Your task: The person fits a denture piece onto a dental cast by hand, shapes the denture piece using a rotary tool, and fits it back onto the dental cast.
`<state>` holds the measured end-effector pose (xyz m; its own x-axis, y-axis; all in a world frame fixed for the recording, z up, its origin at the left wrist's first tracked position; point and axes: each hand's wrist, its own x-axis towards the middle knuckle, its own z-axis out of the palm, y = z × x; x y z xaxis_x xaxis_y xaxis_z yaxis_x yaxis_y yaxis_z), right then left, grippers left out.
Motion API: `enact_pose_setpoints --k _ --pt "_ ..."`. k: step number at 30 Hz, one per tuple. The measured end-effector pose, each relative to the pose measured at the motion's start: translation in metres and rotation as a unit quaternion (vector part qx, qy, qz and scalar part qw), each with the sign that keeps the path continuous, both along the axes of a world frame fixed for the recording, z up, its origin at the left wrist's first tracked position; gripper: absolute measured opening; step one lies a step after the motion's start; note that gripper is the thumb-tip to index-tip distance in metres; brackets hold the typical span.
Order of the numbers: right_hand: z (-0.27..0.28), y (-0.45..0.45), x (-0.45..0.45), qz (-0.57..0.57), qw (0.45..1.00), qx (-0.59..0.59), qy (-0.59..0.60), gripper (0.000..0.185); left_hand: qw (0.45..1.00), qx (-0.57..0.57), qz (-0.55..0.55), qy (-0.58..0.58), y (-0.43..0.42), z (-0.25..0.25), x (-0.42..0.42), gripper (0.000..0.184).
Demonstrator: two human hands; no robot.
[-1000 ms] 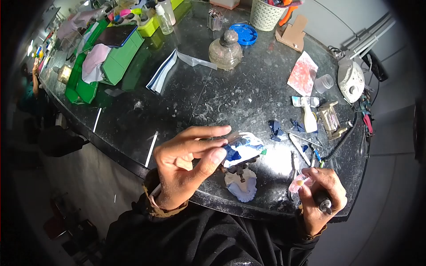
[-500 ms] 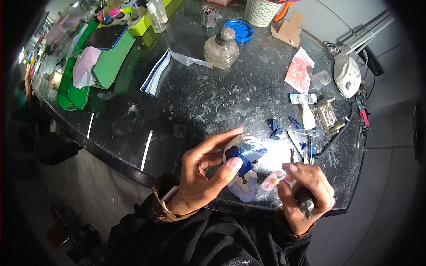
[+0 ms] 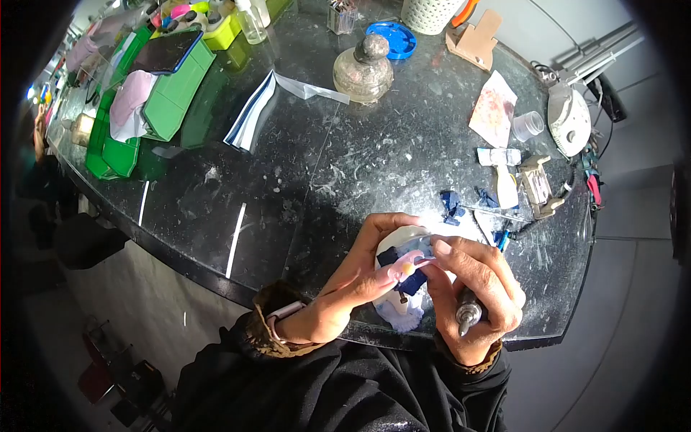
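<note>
My left hand (image 3: pixel 345 291) is closed around the side of a white plaster cast (image 3: pixel 393 245) with dark blue pieces on it, its thumb against a small pink piece (image 3: pixel 409 268) with a yellowish spot. Thumb and forefinger of my right hand (image 3: pixel 479 291) pinch that pink piece over the cast. A dark pen-like handpiece (image 3: pixel 469 314) also lies in my right hand, its tip pointing toward me. Below the cast, a second pale cast part (image 3: pixel 403 315) with a bluish edge is joined by a metal hinge. My fingers partly hide both cast parts.
Right of the hands lie blue scraps (image 3: pixel 451 207), a white brush (image 3: pixel 506 189), a metal flask (image 3: pixel 536 189) and a white machine (image 3: pixel 568 122). Farther back stand a glass burner (image 3: pixel 363 72) and a blue lid (image 3: pixel 392 39). A green box (image 3: pixel 176 101) is at left; a person (image 3: pixel 39 137) is at far left.
My right hand has moved left with the pink piece, bringing it onto the cast. My left hand has shifted right and closed round the cast, its thumb now at the pink piece.
</note>
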<state>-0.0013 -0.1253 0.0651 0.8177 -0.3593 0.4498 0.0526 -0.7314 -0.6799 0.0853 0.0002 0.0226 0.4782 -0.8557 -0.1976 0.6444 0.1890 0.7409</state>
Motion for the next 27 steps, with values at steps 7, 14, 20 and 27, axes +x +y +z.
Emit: enact_pose_setpoints --k 7,14,20,27 --pt "-0.003 -0.004 0.000 0.013 1.000 -0.023 -0.015 0.037 1.000 -0.004 -0.028 -0.005 0.001 -0.001 0.004 0.080" --pt "0.000 -0.005 -0.002 0.009 1.000 -0.024 0.009 0.037 0.997 0.045 -0.040 -0.055 -0.004 -0.006 0.000 0.091" --pt "-0.002 -0.010 -0.004 0.027 1.000 -0.010 0.001 0.038 0.995 0.016 0.011 -0.095 -0.011 -0.011 -0.007 0.081" --pt "0.010 -0.018 -0.010 0.035 0.980 0.160 0.116 0.044 0.992 0.013 0.021 -0.126 -0.011 -0.004 -0.010 0.064"
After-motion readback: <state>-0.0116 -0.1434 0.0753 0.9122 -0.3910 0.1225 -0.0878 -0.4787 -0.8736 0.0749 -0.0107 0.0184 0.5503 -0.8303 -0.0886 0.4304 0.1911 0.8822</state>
